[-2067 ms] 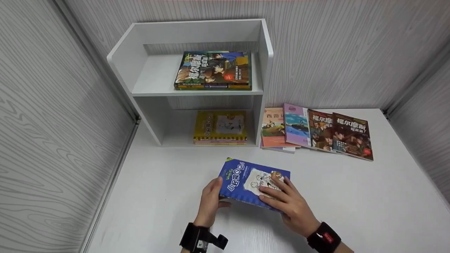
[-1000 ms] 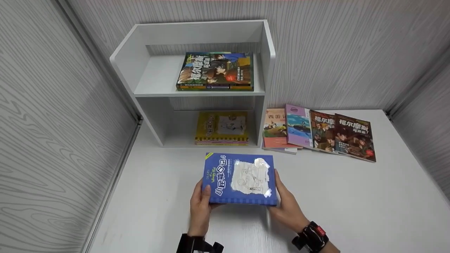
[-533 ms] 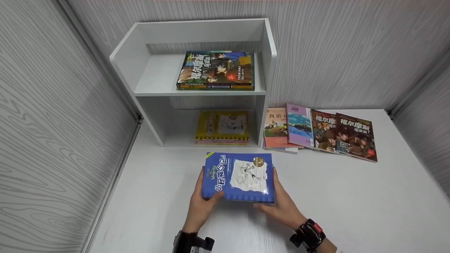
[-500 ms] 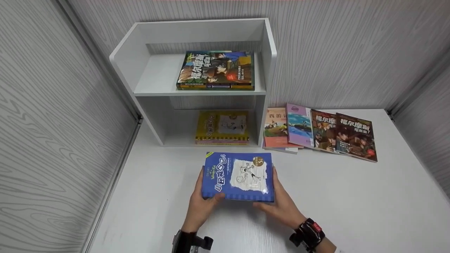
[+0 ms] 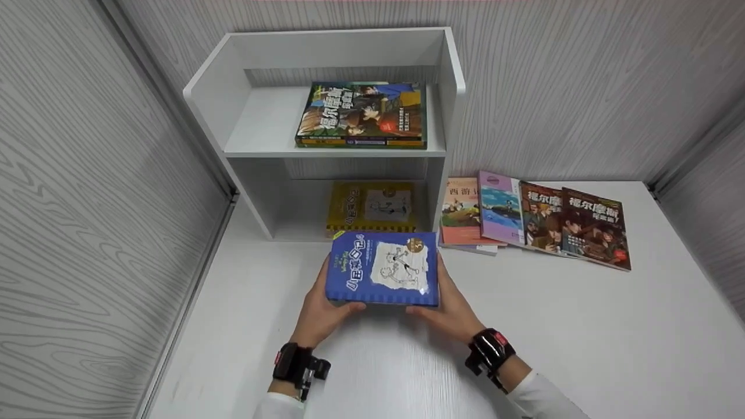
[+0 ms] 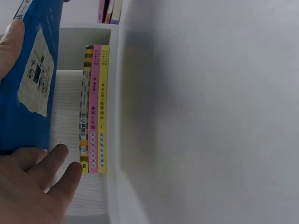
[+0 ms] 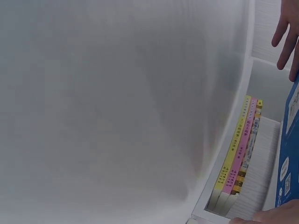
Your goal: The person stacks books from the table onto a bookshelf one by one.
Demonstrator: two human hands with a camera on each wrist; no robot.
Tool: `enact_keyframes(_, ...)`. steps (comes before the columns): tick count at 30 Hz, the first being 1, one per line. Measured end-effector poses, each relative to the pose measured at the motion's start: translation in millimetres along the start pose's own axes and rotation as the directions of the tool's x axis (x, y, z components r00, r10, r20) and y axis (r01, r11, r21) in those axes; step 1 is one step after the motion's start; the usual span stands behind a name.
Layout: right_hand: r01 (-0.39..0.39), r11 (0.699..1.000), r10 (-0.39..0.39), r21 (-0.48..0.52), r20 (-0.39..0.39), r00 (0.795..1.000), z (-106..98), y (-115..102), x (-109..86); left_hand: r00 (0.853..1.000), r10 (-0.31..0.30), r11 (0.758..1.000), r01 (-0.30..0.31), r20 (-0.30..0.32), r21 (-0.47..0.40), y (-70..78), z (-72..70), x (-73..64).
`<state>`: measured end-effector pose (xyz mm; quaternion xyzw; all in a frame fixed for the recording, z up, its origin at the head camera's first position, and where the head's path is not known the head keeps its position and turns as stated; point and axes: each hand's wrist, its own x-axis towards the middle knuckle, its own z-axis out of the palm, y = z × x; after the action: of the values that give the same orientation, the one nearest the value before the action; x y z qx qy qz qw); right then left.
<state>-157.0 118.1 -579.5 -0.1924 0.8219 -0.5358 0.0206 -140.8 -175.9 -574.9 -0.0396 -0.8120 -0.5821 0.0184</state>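
A blue comic-style book point(image 5: 361, 273) is held in front of the white shelf, its cover facing up. My left hand point(image 5: 317, 314) grips its left side, thumb along the near edge. On the opposite side my right hand point(image 5: 457, 311) grips it the same way, the fingers mostly hidden beneath. The book's far edge overlaps the front of a yellow book point(image 5: 344, 203), which lies on a small stack in the lower compartment. Yellow and pink spines point(image 6: 95, 107) of that stack show in the left wrist view, beside the blue book.
The two-tier white shelf point(image 5: 250, 152) stands against the back wall. On its upper level lies a stack of detective books point(image 5: 366, 119). Right of the shelf, several overlapping books lie on the white table point(image 5: 582, 331), including a purple one point(image 5: 500, 203) and a dark brown one point(image 5: 596, 227).
My right hand went from lying on the cover to gripping the book's right side. The book was squared up, then both hands carried it forward toward the lower compartment.
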Motion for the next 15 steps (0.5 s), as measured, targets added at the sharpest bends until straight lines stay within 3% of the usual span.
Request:
enact_keyframes(9,-0.020,1.000,0.020,0.011,0.009,1.000,7.7,12.6,45.6,1.000,-0.014,0.997,0.015,-0.020,0.078,-18.4,-15.7,47.6)
enact_keyframes(15,-0.025,1.000,0.025,0.003,0.011,1.000,8.4,18.7,70.5,1.000,-0.026,0.990,0.027,-0.011,0.140,-27.1,-20.4,72.3)
